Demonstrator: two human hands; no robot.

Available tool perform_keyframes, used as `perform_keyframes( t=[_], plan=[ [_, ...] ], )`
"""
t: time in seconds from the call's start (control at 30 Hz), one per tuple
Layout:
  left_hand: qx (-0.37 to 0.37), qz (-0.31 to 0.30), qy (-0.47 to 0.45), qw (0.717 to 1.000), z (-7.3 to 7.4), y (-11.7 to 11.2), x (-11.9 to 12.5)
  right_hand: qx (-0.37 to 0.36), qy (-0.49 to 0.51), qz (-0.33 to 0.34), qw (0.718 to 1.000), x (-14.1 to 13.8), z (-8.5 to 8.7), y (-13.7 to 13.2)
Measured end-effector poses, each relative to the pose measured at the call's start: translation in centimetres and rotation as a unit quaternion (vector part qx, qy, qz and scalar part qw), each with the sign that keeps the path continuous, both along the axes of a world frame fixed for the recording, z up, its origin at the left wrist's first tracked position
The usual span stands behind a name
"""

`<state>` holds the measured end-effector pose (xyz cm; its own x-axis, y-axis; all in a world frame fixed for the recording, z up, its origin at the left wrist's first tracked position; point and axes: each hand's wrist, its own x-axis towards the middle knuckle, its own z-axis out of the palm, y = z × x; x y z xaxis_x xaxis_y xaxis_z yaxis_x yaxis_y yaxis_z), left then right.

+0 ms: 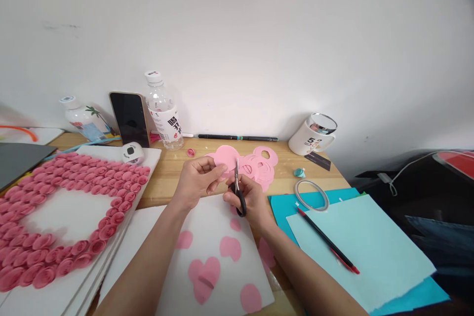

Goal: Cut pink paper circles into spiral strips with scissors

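Note:
My left hand [198, 177] pinches a pink paper circle [225, 156] and holds it up above the wooden desk. My right hand [249, 201] grips black-handled scissors [238, 188], blades pointing up at the circle's lower edge. Just behind lies a pile of spiral-cut pink circles [261, 167]. Below my hands is a white sheet [207, 237] with pink heart and petal scraps on it.
On the left, a white board [70, 207] is covered with pink paper roses. At the back stand a phone [129, 118], two bottles [165, 113], a black pen [237, 137] and a mug [313, 136]. Teal paper [366, 247], a tape ring [311, 195] and a red-black pencil [328, 241] lie right.

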<state>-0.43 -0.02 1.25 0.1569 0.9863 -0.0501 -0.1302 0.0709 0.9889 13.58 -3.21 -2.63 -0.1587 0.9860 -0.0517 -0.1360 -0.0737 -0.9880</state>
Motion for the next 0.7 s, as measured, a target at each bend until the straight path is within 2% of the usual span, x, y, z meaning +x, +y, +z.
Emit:
perform_keyframes(
  t=[0.27, 0.53, 0.7],
  plan=[
    [0.016, 0.018, -0.010, 1.000, 0.07, 0.08, -0.01, -0.012, -0.024, -0.008, 1.000, -0.02, 0.18, -0.10],
    [0.019, 0.021, -0.026, 0.999, -0.13, 0.00, 0.40, -0.006, -0.026, -0.004, 1.000, -0.22, -0.60, -0.14],
    [0.025, 0.034, 0.000, 0.999, -0.38, -0.15, 0.46, -0.003, -0.020, 0.000, 1.000, -0.26, -0.74, -0.14]
  ],
)
